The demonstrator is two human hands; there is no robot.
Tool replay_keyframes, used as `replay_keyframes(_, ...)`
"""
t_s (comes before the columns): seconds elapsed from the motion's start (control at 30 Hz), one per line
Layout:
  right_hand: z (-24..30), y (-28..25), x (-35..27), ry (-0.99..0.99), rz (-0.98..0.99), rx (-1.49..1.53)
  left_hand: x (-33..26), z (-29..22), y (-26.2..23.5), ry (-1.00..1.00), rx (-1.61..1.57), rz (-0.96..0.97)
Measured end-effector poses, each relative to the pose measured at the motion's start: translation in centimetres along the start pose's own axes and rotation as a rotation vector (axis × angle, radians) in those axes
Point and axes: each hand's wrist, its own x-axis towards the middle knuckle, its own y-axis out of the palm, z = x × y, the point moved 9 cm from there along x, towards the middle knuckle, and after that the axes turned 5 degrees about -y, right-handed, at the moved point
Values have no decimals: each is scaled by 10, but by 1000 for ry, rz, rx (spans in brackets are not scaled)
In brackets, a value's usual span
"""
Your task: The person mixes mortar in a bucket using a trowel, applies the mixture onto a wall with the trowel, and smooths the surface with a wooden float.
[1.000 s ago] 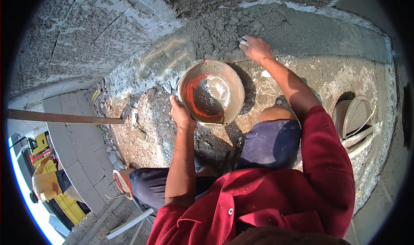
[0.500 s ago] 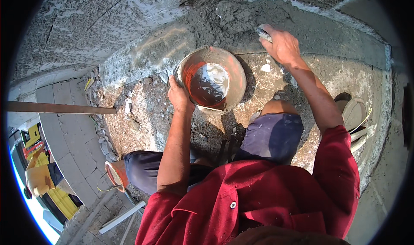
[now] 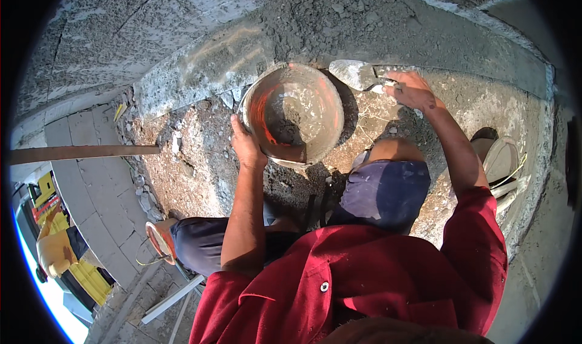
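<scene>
A round orange bucket (image 3: 325,136), its rim coated in grey, stands on the ground in front of me with wet grey material (image 3: 310,109) inside. My left hand (image 3: 247,147) grips the bucket's left side, thumb up near the rim. In my right hand (image 3: 413,90) is a trowel (image 3: 350,74), its grey-smeared blade pointing left just beyond the bucket's right rim. Behind the bucket, lumpy wet mortar (image 3: 330,26) lies on a concrete ledge (image 3: 479,65).
A wooden bar (image 3: 85,153) juts in from the left. Another bucket (image 3: 161,242) stands by my left knee, and a round container (image 3: 502,159) is at the right. Rubble lies along grey blocks (image 3: 100,174). A person (image 3: 56,254) in yellow is at far left.
My right hand has come slightly nearer and right, off the mortar, and the trowel's blade now shows pointing left. The bucket's contents look lighter and stirred. My left hand stays on the bucket.
</scene>
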Motion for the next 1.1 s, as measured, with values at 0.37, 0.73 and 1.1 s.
replay_keyframes(0.37,51,-6,169,201,-142,259,-10,-4,21,24,113,-49)
replay_keyframes(0.73,59,-19,141,199,-140,239,-7,-16,29,13,13,-62)
replay_keyframes(1.1,60,-81,79,143,-312,142,-2,-16,25,-6,-12,-83)
